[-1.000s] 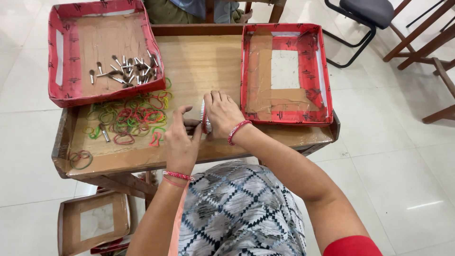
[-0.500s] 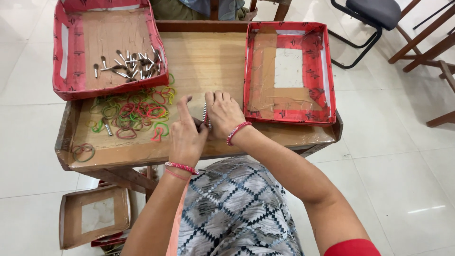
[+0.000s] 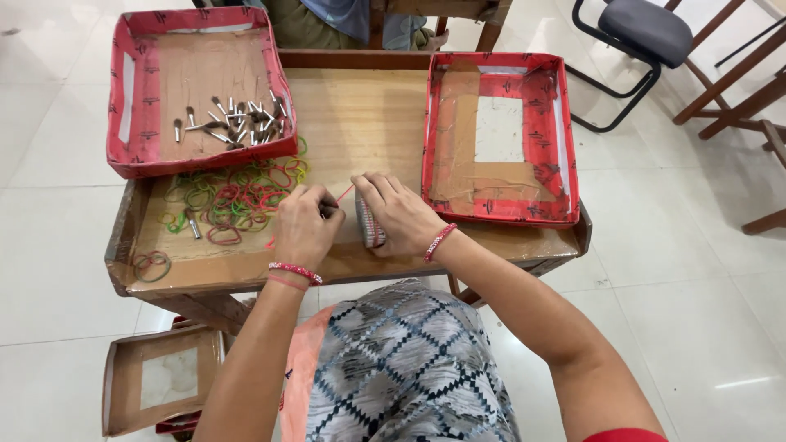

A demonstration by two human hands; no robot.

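bundle [image 3: 370, 225] between hands, red band [image 3: 345, 194] stretched

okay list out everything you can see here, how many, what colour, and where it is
table: one, wooden, centre
left tray: one, red, table's far left
metal pieces: many, silver, in left tray
right tray: one, red, table's right
rubber bands: many, mixed colours, before left tray
chair: one, black, top right
frame: one, brown, floor lower left
bundle: one, silvery, between hands
left hand: pulling red band
right hand: gripping bundle
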